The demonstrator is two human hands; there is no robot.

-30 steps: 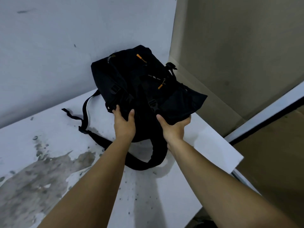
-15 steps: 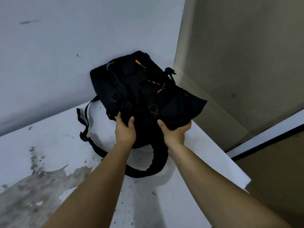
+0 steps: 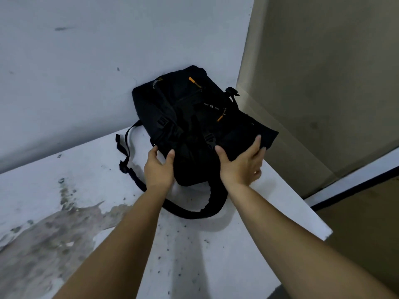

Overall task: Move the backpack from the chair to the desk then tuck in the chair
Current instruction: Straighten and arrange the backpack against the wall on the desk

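Note:
The black backpack (image 3: 190, 108) with orange zip pulls rests on the white desk (image 3: 90, 178), leaning against the wall in the back corner. One shoulder strap (image 3: 190, 213) loops forward on the desk top. My left hand (image 3: 159, 169) is at the pack's lower left edge, thumb and fingers apart and only brushing the fabric. At the lower right corner is my right hand (image 3: 241, 165), fingers spread and lying against the pack without closing on it. The chair is out of view.
A white wall (image 3: 86, 72) stands behind the desk and a beige panel (image 3: 323, 83) to the right. The desk's right edge (image 3: 302, 203) drops to a brown floor (image 3: 367, 223). A grey worn patch (image 3: 47, 234) marks the desk at the left.
Both hands have loosened from gripping the backpack's lower edge, and their fingers now spread open. The backpack has settled on the desk against the wall.

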